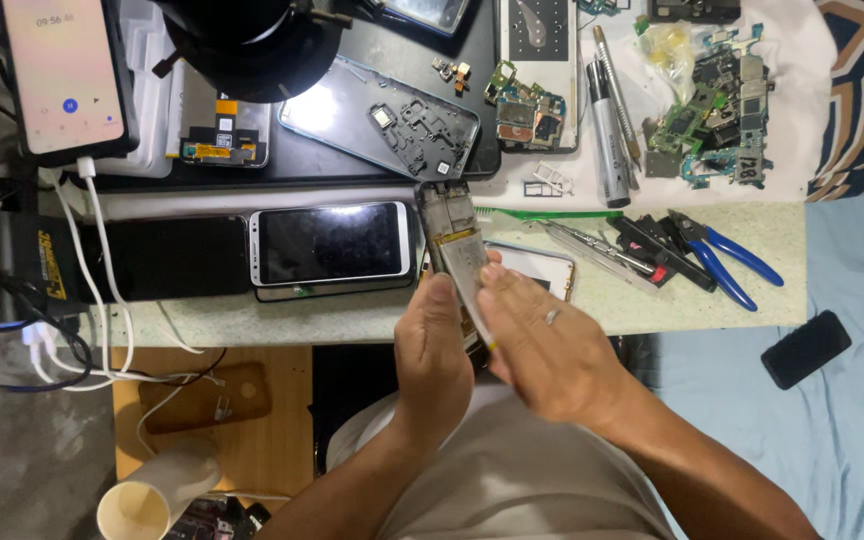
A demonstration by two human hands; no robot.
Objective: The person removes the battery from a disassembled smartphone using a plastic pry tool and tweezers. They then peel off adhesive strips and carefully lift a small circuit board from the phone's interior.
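Observation:
My left hand (434,350) grips the lower end of an opened phone frame (449,220) that stands on edge over the bench's front. A silver battery (467,258) sits in that frame. My right hand (542,345), with a ring on one finger, presses its fingers against the battery's lower part from the right. Both hands meet around the phone just in front of my body. The frame's bottom end is hidden behind my fingers.
A white phone (330,243) lies face up left of the hands on a dark one. Blue-handled pliers (727,258), tweezers (592,250), a silver pen tool (609,135), circuit boards (712,110), a phone back frame (382,115) and a lit phone (62,70) crowd the bench. Cables (102,300) hang at left.

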